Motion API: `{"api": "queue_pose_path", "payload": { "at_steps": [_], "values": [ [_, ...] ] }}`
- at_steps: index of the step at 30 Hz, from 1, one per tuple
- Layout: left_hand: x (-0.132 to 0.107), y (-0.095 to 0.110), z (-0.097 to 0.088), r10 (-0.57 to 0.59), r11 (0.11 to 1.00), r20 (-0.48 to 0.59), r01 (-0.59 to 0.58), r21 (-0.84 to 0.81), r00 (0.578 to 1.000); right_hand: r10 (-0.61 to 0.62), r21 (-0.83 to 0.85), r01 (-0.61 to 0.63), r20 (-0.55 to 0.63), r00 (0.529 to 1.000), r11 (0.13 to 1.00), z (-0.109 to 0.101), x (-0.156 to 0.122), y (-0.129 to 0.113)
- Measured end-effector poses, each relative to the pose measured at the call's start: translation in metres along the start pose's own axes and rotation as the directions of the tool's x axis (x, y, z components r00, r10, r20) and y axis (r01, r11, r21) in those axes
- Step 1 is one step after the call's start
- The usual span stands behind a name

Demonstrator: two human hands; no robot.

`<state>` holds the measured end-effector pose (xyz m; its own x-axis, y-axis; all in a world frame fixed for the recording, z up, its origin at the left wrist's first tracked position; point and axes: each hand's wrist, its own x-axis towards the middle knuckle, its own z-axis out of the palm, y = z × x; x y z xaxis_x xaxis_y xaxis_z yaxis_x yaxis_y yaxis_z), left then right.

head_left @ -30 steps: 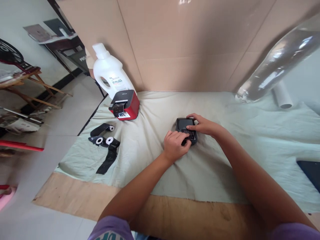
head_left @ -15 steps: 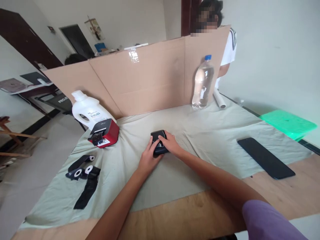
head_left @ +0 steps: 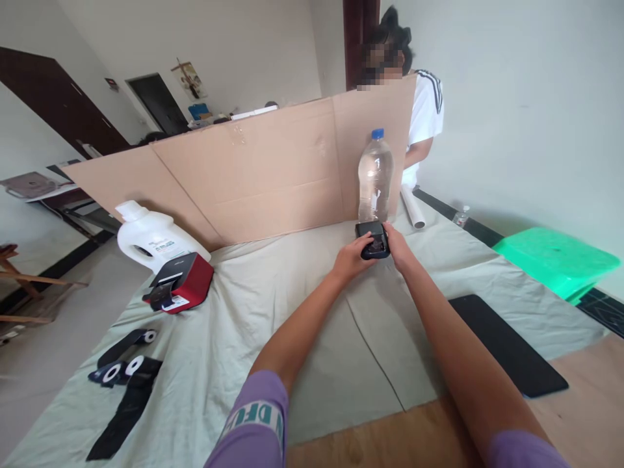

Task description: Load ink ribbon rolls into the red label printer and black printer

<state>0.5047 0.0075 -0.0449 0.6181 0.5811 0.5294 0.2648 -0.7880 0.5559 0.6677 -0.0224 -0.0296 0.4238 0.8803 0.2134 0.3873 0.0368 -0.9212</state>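
A small black boxy device point(head_left: 373, 244) is gripped between my two hands, right in front of the tall clear water bottle point(head_left: 375, 175) with a blue cap. My left hand point(head_left: 351, 258) holds its left side, fingers reaching over the top face. Against its right side is my right hand point(head_left: 397, 246), the fingertips partly hidden. Whether the device rests on the cloth or is slightly raised, I cannot tell.
On the left stand a white jug point(head_left: 156, 237) and a red-and-black machine point(head_left: 180, 284). Black rolls point(head_left: 127, 380) lie in front of them. A black tablet-like slab point(head_left: 509, 344) is at right. Behind rises a cardboard panel point(head_left: 253, 175), with a person point(head_left: 424, 117) beyond it.
Both hands have carried the black device from mid-table to the right and away from me, up to the water bottle. The camera view has shifted as well.
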Motion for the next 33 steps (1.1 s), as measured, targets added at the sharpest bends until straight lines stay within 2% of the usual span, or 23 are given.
{"api": "queue_pose_path", "payload": {
  "at_steps": [2, 4, 7, 9, 10, 11, 12, 14, 15, 16, 17, 18, 19, 20, 21, 22, 23, 24, 25, 28, 30, 33],
  "values": [
    [0.007, -0.007, 0.015, -0.015, 1.000, 0.050, 0.015, -0.011, 0.999, 0.068, 0.031, -0.067, -0.045, 0.997, 0.997, -0.006, 0.004, 0.018],
    [0.005, -0.011, 0.026, -0.041, 0.999, 0.061, 0.041, -0.008, 0.997, 0.100, -0.006, -0.100, -0.048, 0.994, 0.995, -0.007, 0.004, 0.028],
    [-0.003, -0.007, 0.034, -0.073, 0.997, 0.082, 0.073, 0.012, 0.994, 0.083, -0.074, -0.084, -0.021, 0.996, 0.994, -0.009, -0.001, 0.021],
    [-0.012, -0.001, 0.027, -0.093, 0.995, 0.111, 0.088, 0.048, 0.989, 0.050, -0.096, -0.050, -0.010, 0.999, 0.994, -0.012, -0.005, 0.006],
    [-0.018, 0.000, 0.017, -0.088, 0.994, 0.113, 0.079, 0.081, 0.990, 0.028, -0.120, -0.031, -0.025, 0.999, 0.992, -0.014, -0.007, -0.003],
    [-0.025, 0.000, 0.001, -0.074, 0.991, 0.100, 0.061, 0.122, 0.992, -0.024, -0.203, 0.005, -0.093, 0.995, 0.979, -0.015, -0.010, -0.012],
    [-0.035, -0.002, -0.022, -0.057, 0.984, 0.067, 0.044, 0.171, 0.996, -0.071, -0.284, 0.025, -0.152, 0.986, 0.959, -0.013, -0.012, -0.020],
    [-0.063, -0.010, -0.084, -0.039, 0.958, -0.068, 0.057, 0.282, 0.997, -0.175, -0.410, 0.108, -0.131, 0.976, 0.906, 0.000, -0.021, -0.034],
    [-0.082, -0.017, -0.122, -0.047, 0.937, -0.171, 0.103, 0.335, 0.984, -0.240, -0.442, 0.186, -0.069, 0.968, 0.878, 0.013, -0.028, -0.039],
    [-0.102, -0.026, -0.163, -0.067, 0.913, -0.292, 0.176, 0.368, 0.954, -0.307, -0.441, 0.281, 0.013, 0.952, 0.852, 0.030, -0.037, -0.043],
    [-0.125, -0.035, -0.204, -0.095, 0.883, -0.412, 0.268, 0.385, 0.906, -0.370, -0.405, 0.378, 0.100, 0.923, 0.832, 0.053, -0.048, -0.047],
    [-0.148, -0.046, -0.245, -0.133, 0.842, -0.557, 0.390, 0.373, 0.820, -0.421, -0.344, 0.457, 0.178, 0.889, 0.820, 0.079, -0.059, -0.051],
    [-0.170, -0.059, -0.281, -0.174, 0.802, -0.702, 0.513, 0.306, 0.691, -0.458, -0.255, 0.512, 0.242, 0.855, 0.821, 0.109, -0.071, -0.056],
    [-0.192, -0.072, -0.313, -0.224, 0.766, -0.839, 0.622, 0.164, 0.497, -0.465, -0.160, 0.528, 0.312, 0.829, 0.834, 0.142, -0.083, -0.062],
    [-0.211, -0.086, -0.338, -0.295, 0.732, -0.923, 0.679, -0.051, 0.249, -0.448, -0.079, 0.510, 0.378, 0.810, 0.856, 0.176, -0.094, -0.069],
    [-0.226, -0.100, -0.356, -0.381, 0.694, -0.923, 0.675, -0.252, 0.048, -0.414, -0.016, 0.470, 0.448, 0.792, 0.883, 0.212, -0.105, -0.078],
    [-0.239, -0.113, -0.367, -0.428, 0.661, -0.902, 0.663, -0.351, -0.050, -0.383, 0.039, 0.423, 0.508, 0.772, 0.905, 0.247, -0.113, -0.088],
    [-0.248, -0.125, -0.373, -0.473, 0.636, -0.874, 0.642, -0.428, -0.113, -0.357, 0.089, 0.373, 0.555, 0.751, 0.923, 0.282, -0.120, -0.099],
    [-0.254, -0.136, -0.374, -0.506, 0.621, -0.852, 0.629, -0.468, -0.134, -0.342, 0.138, 0.326, 0.593, 0.729, 0.935, 0.316, -0.125, -0.110],
    [-0.262, -0.157, -0.367, -0.546, 0.608, -0.825, 0.610, -0.508, -0.142, -0.343, 0.251, 0.234, 0.649, 0.679, 0.939, 0.404, -0.135, -0.138],
    [-0.265, -0.163, -0.362, -0.547, 0.597, -0.820, 0.607, -0.525, -0.171, -0.335, 0.282, 0.191, 0.665, 0.667, 0.940, 0.447, -0.140, -0.149],
    [-0.270, -0.164, -0.358, -0.534, 0.583, -0.821, 0.614, -0.532, -0.203, -0.379, 0.308, 0.230, 0.627, 0.681, 0.923, 0.486, -0.150, -0.154]
  ]
}}
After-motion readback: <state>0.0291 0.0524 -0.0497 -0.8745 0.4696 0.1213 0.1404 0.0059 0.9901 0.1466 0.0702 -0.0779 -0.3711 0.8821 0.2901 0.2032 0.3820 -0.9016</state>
